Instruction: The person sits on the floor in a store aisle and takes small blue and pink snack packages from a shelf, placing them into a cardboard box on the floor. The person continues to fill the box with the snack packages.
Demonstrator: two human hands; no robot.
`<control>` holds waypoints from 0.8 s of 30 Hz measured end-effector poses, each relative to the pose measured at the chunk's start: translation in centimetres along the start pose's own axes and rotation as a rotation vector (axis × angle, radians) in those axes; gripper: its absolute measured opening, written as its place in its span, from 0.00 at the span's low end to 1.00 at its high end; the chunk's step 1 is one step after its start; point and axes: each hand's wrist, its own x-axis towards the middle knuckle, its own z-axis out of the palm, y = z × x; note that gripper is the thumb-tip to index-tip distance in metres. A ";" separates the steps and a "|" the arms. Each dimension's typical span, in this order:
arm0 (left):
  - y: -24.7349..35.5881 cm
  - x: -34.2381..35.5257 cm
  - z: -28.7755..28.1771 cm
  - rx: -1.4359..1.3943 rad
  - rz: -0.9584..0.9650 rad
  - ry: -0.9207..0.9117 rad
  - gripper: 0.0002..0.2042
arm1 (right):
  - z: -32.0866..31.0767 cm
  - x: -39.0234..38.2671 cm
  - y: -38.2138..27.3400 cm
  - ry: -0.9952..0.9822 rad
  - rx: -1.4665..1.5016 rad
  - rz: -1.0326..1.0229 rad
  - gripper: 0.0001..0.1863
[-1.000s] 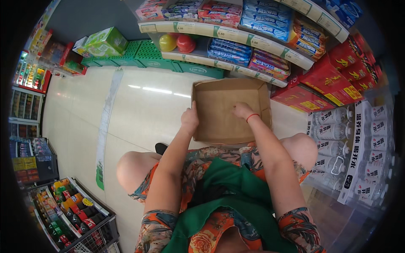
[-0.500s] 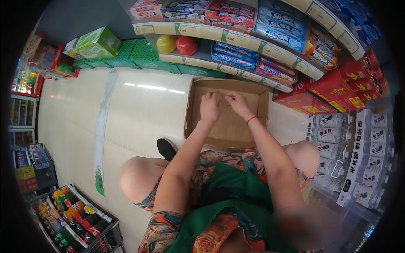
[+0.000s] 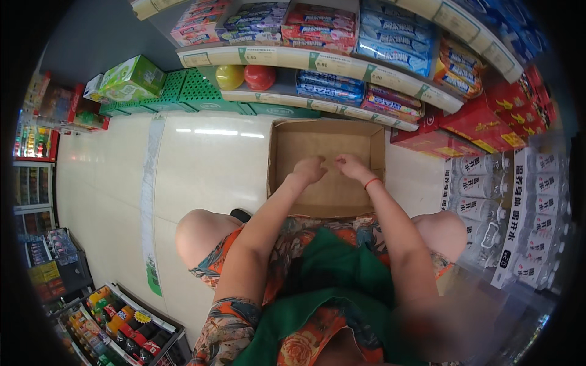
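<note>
On the floor (image 3: 201,171), before the wearer's knees (image 3: 200,238), I have the box (image 3: 329,135) open side up, near the shelf (image 3: 262,57). Over its left part hangs the left hand (image 3: 310,169), fingers loosely bent; I cannot tell from here whether its grip is apart or together. Just to its right is the right hand (image 3: 351,166), fingertips drawn close; whether its grip meets or pinches something small, I cannot tell either. I judge the handling of the box to be partway: it is set down with its walls up, no goods show in it, and neither hand has hold of a wall.

The floor is pale, glossy tile, with a grey strip (image 3: 148,183) on its left side and streaks of light (image 3: 217,132) mirrored beside the box. Around it, from the left, I see a lit cabinet (image 3: 36,160), dark bottles (image 3: 134,335), a green carton (image 3: 131,79) by green crates (image 3: 195,91), packets (image 3: 397,36) on the shelf, red boxes (image 3: 488,122) and water bottles (image 3: 479,183).
</note>
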 end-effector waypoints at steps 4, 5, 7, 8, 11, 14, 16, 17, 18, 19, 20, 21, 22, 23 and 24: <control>2.6 0.3 -0.3 -0.209 0.034 0.174 0.21 | 0.0 -1.3 -2.5 0.059 0.207 0.001 0.12; 3.6 -0.4 -1.2 -0.173 0.051 0.141 0.20 | -0.6 -1.7 -2.8 0.051 0.238 -0.012 0.11; 5.6 -2.2 -3.1 -0.092 0.085 0.085 0.19 | -2.3 -2.2 -3.9 0.033 0.263 -0.062 0.10; 6.2 -2.9 -4.1 -0.105 0.119 0.101 0.19 | -3.1 -2.6 -3.8 0.020 0.265 -0.088 0.10; 6.6 -4.7 -6.3 -0.117 0.186 0.162 0.19 | -5.0 -4.4 -6.0 0.078 0.368 -0.141 0.12; 6.6 -6.1 -8.3 -0.044 0.214 0.238 0.20 | -7.5 -8.1 -11.5 0.016 0.372 -0.117 0.14; 7.6 -7.2 -10.2 0.049 0.244 0.215 0.20 | -9.2 -9.1 -12.7 0.031 0.274 -0.177 0.14; 7.5 -7.3 -10.6 0.016 0.252 0.234 0.21 | -9.7 -9.5 -13.0 0.032 0.224 -0.203 0.14; 7.5 -7.3 -11.1 -0.017 0.259 0.255 0.21 | -10.0 -9.8 -13.2 0.035 0.196 -0.212 0.15; 7.4 -7.2 -11.7 -0.050 0.266 0.278 0.21 | -10.5 -10.1 -13.5 0.038 0.165 -0.224 0.15; 7.4 -7.2 -12.2 -0.049 0.284 0.292 0.21 | -10.9 -10.2 -13.7 0.040 0.135 -0.236 0.15; 7.4 -7.2 -12.7 -0.022 0.284 0.324 0.21 | -11.1 -10.3 -13.7 0.062 0.142 -0.262 0.15; 7.7 -7.2 -13.1 0.001 0.286 0.353 0.21 | -11.3 -10.3 -13.4 0.085 0.147 -0.283 0.16; 8.0 -7.0 -13.6 0.024 0.288 0.383 0.20 | -11.7 -10.2 -13.2 0.109 0.153 -0.306 0.16; 7.8 -6.3 -13.9 0.021 0.310 0.457 0.20 | -12.2 -9.8 -12.8 0.185 0.068 -0.333 0.16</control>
